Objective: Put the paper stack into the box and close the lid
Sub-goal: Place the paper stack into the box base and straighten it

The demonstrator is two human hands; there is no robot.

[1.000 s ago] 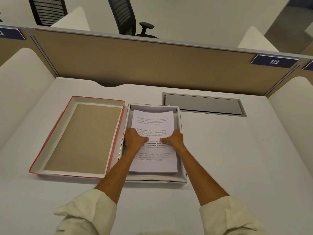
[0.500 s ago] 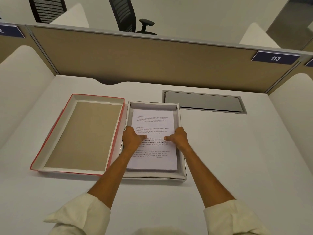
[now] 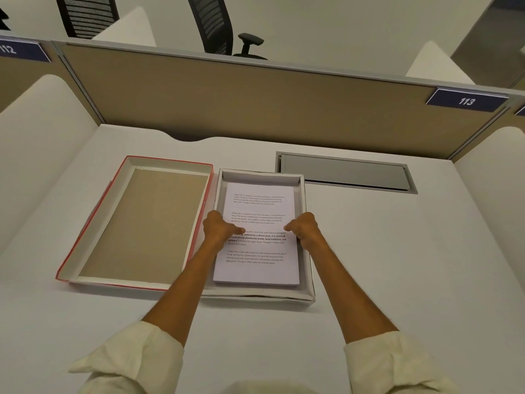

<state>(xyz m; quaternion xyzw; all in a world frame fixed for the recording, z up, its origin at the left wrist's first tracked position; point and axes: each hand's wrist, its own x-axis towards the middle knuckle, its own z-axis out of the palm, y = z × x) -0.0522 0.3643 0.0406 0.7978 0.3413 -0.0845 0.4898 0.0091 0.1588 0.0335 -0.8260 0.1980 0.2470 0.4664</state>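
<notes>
Two bare forearms are seen, uncovered from the wrists up to just below the elbows. A cream, off-white garment of soft, slightly matte cloth is worn. The left sleeve is pushed back into a thick, loose roll, with a pointed flap of fabric jutting outward at its outer edge. The right sleeve is rolled in the same way, and its folded cuff is creased into several broad, rounded pleats. A strip of the same pale cloth is visible at the bottom edge between the two sleeves. No rings, watch or bracelets are shown on the left hand or the right hand.
</notes>
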